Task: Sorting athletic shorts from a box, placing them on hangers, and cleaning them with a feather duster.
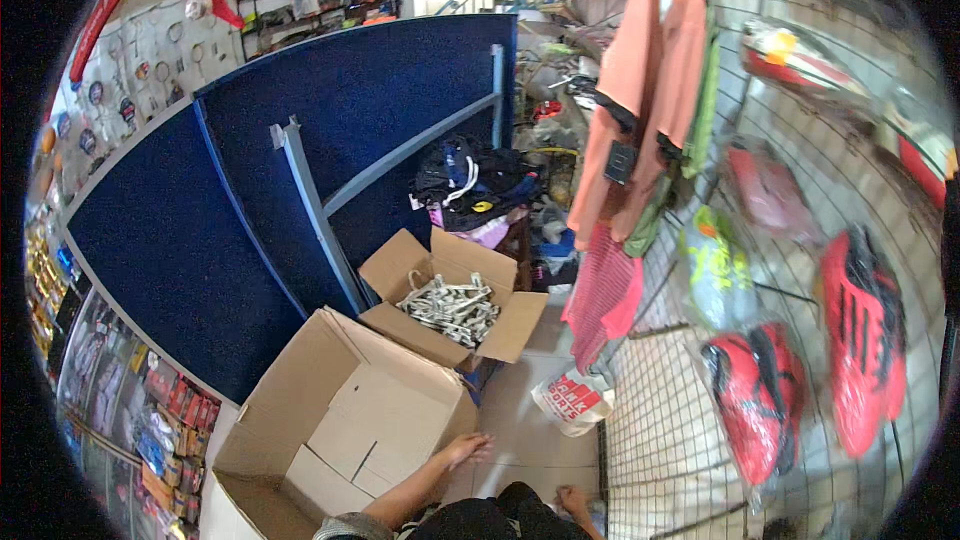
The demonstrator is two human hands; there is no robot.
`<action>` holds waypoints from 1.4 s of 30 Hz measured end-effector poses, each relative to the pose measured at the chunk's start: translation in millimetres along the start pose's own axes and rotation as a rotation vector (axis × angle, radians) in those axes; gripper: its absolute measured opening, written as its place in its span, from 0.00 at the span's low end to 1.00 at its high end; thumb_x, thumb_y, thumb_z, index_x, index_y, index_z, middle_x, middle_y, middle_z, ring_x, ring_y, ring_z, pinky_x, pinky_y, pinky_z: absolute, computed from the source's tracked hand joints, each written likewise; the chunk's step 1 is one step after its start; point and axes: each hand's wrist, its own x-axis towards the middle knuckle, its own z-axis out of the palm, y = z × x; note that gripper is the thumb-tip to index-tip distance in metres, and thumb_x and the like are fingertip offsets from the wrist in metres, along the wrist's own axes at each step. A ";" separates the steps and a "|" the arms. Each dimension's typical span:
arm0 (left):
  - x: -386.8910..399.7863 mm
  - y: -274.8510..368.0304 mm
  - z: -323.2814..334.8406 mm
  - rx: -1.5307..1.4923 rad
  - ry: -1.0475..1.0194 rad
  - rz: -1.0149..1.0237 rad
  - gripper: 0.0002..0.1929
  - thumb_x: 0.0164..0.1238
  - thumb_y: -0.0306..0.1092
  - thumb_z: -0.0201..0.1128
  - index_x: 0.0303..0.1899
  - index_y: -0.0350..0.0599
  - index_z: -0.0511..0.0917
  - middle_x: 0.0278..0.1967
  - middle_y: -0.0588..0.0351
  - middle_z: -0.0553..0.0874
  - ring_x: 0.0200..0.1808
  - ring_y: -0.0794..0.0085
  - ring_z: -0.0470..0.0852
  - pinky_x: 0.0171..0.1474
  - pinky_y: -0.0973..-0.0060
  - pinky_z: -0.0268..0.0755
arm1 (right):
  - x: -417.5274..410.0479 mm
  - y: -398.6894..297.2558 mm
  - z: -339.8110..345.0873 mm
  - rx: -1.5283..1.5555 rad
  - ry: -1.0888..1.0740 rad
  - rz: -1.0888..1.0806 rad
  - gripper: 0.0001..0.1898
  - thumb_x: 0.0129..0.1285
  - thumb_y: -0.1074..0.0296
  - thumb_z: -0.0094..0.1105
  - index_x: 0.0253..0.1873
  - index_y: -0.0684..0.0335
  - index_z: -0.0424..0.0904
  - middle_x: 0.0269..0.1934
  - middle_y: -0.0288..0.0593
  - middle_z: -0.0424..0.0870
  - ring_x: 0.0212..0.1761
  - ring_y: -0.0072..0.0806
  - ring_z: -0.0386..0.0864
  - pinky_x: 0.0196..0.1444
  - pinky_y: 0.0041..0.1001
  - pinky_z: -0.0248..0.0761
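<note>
My left hand (469, 450) hovers by the right wall of a large cardboard box (390, 427) whose visible inside is bare. Its fingers look loosely extended, with nothing seen in them. Low in the picture, my right hand (574, 501) has its fingers curled near the wire grid; whether it holds anything is not clear. Beyond the large box, a smaller cardboard box (523, 319) stands with its flaps spread, filled with a heap of pale hangers (454, 311). A printed bag (574, 401) rests on the tiled floor between that box and the grid.
Dark blue panels (247, 240) with a grey metal frame (319, 210) stand at the left. Dark clothes (472, 184) are piled behind the boxes. Salmon garments (630, 90) hang at the right, beside a wire grid (652, 420) bearing plastic-wrapped red shoes (862, 345).
</note>
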 end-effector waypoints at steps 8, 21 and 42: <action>48.4 145.1 -42.8 -0.125 0.119 0.377 0.21 0.72 0.44 0.48 0.58 0.41 0.71 0.53 0.52 0.77 0.52 0.69 0.77 0.55 0.72 0.69 | 249.0 -111.7 -58.9 0.624 0.135 -0.204 0.11 0.66 0.66 0.50 0.45 0.66 0.76 0.33 0.44 0.81 0.28 0.25 0.80 0.28 0.22 0.74; 125.5 138.1 -191.3 0.806 0.829 0.222 0.28 0.60 0.45 0.56 0.60 0.43 0.68 0.60 0.43 0.70 0.62 0.53 0.67 0.60 0.56 0.63 | 456.3 -296.1 -86.4 1.043 -0.639 0.201 0.26 0.68 0.57 0.47 0.65 0.67 0.57 0.51 0.56 0.75 0.53 0.41 0.76 0.51 0.39 0.75; 126.1 147.1 -169.6 1.364 0.621 -0.132 0.20 0.65 0.43 0.49 0.53 0.42 0.74 0.60 0.40 0.70 0.65 0.50 0.64 0.63 0.56 0.62 | 502.4 -336.3 -30.5 1.224 -0.449 0.175 0.12 0.63 0.76 0.47 0.51 0.70 0.64 0.42 0.50 0.74 0.48 0.42 0.78 0.49 0.41 0.78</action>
